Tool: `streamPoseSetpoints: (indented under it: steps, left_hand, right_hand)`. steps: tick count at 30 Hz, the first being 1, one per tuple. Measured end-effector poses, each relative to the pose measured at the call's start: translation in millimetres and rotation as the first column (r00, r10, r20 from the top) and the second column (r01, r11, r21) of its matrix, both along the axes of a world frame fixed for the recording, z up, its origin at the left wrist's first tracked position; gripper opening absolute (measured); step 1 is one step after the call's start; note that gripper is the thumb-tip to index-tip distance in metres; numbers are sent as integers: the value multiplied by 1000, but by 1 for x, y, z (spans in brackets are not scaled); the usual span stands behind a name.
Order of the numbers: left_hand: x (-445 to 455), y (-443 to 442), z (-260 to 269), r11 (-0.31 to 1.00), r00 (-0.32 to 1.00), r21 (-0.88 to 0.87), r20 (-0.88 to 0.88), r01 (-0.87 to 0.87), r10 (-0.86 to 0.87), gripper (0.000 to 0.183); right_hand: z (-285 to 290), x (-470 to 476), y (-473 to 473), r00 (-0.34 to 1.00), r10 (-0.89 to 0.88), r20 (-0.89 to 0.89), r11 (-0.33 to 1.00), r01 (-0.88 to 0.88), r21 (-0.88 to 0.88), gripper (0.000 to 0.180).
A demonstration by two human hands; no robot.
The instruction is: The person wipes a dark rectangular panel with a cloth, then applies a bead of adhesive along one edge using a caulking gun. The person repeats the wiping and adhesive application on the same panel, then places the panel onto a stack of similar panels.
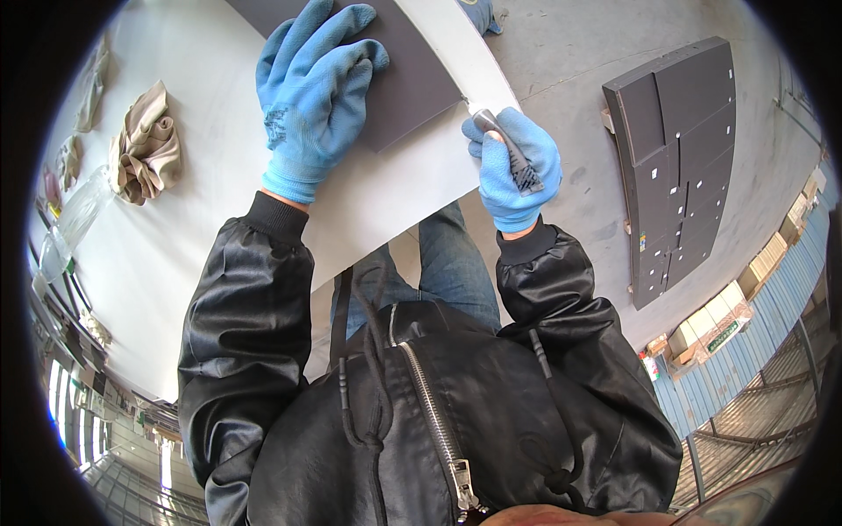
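Note:
My left hand [316, 98], in a blue work glove, lies on a dark grey flat panel [414, 85] with its fingers apart and loosely bent. The panel rests on a white worktable [395, 191]. In my right hand [520, 167], also gloved in blue, is a small grey squeeze tube [505, 146] bearing print. Its narrow tip points at the panel's right-hand corner; whether they touch, I cannot tell. A bare bit of thumb shows through the right glove.
A crumpled beige cloth [148, 144] and a clear plastic bottle or bag [75, 223] lie on the table's left side. On the concrete floor [566, 66] at right stands a stack of dark panels [691, 164] on wooden supports. Wrapped cartons [710, 322] line the blue wall.

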State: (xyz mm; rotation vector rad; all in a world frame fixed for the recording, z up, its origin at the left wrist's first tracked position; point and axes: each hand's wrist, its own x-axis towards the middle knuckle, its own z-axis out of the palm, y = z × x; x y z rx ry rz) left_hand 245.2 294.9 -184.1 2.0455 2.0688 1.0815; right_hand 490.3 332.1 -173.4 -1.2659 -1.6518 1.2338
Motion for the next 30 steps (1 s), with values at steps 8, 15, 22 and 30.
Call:
streamPoseSetpoints:
  steps: [8,15,22,30]
  left_hand:
    - [-1,-2,-1,1000,1000,-11,5,4,-4,13]
    - [-2,-1,-2,1000,1000,-7,-8,4,-4,13]
    - [-1,-1,-2,1000,1000,-16,-6,2,-3,12]
    - [3,3,12,1000,999,-22,-37,-5,4,13]
  right_hand:
    - [-1,4,-2,999,-8,31,1000,8,-13,14]
    - [-3,8,-1,996,55,69,998,-57,22,11]
    - [0,2,-1,1000,-22,1,1000,22,9,11]
    - [-1,0,-3,997,-70,-40,998,70,-1,11]
